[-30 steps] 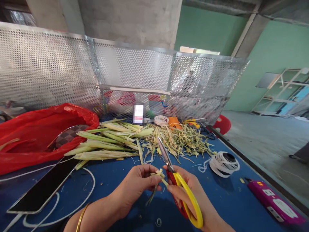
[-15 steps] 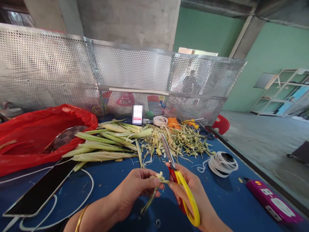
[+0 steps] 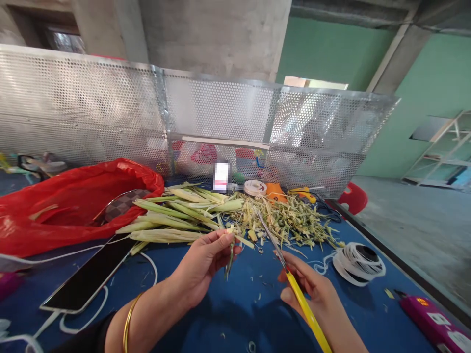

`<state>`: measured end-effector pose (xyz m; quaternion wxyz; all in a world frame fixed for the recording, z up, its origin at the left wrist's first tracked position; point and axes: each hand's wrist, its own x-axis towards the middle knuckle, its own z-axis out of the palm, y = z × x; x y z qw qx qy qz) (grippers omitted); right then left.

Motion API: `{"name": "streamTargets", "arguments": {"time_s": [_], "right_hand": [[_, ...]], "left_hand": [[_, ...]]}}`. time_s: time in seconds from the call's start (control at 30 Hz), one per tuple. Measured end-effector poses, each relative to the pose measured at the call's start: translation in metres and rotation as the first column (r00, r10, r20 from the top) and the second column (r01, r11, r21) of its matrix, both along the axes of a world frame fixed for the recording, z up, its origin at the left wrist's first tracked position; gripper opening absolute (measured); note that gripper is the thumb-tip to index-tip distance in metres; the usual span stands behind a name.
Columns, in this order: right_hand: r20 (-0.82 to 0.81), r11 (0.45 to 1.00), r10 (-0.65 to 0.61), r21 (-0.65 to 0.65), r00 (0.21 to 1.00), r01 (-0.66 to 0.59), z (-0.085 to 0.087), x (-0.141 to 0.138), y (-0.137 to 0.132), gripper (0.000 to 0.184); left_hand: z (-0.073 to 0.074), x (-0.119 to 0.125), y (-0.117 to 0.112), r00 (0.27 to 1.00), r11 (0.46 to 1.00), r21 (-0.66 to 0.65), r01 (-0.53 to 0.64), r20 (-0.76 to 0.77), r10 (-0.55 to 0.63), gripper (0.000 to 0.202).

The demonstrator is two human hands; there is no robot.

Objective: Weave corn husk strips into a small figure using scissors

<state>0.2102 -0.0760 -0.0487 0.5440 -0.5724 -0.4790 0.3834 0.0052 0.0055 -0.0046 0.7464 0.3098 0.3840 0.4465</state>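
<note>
Between the thumb and fingers of my left hand (image 3: pixel 209 262) is a small bundle of husk strips (image 3: pixel 231 240), pale at the top with a green end hanging below. One strip sticks out to the right. My right hand (image 3: pixel 312 287) is closed around scissors (image 3: pixel 302 300) with yellow handles, their blades pointing up and away from me. The blades look closed and are apart from the bundle. Just beyond my hands lie long pale-green corn husks (image 3: pixel 176 213) and, to their right, a heap of husk scraps (image 3: pixel 290 220).
A red plastic bag (image 3: pixel 73 211) lies open at the left. A black tablet (image 3: pixel 88 274) with white cables is in front of it. At the right are a white thread spool (image 3: pixel 358 264) and a purple box-shaped device (image 3: pixel 434 318). A perforated metal screen (image 3: pixel 221 108) stands behind.
My left hand has lifted the bundle up and away from me. My right hand with the scissors has moved right, so the hands are farther apart. The view has shifted left.
</note>
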Motion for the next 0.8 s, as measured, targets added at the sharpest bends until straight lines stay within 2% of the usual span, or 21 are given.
{"name": "streamTargets", "arguments": {"time_s": [0.17,0.33,0.43,0.53,0.63,0.8], "right_hand": [[0.249,0.998,0.02,-0.055,0.968,-0.007,-0.006,0.005,-0.001,0.066],[0.39,0.997,0.078,-0.041,0.917,-0.068,-0.008,0.001,0.001,0.061],[0.538,0.983,0.152,0.003,0.829,-0.182,-0.006,0.001,0.004,0.06],[0.637,0.97,0.153,0.05,0.756,-0.239,-0.005,0.0,0.005,0.06],[0.673,0.972,0.118,0.07,0.73,-0.222,-0.004,-0.001,0.004,0.056],[0.668,0.981,0.109,0.047,0.736,-0.188,-0.004,-0.003,0.002,0.053]], "left_hand": [[0.007,-0.007,0.008,0.988,0.991,-0.001,-0.137,0.068,0.136,0.006],[0.008,-0.009,0.01,0.973,0.979,-0.013,-0.202,0.11,0.202,0.006],[0.005,-0.007,0.009,0.973,0.98,-0.017,-0.197,0.117,0.198,0.008],[0.003,-0.004,0.005,0.979,0.985,-0.042,-0.17,0.11,0.173,0.008],[0.0,0.0,0.001,0.985,0.989,-0.047,-0.138,0.1,0.142,0.011],[-0.001,0.0,0.001,0.986,0.991,-0.033,-0.131,0.104,0.133,0.015]]}}
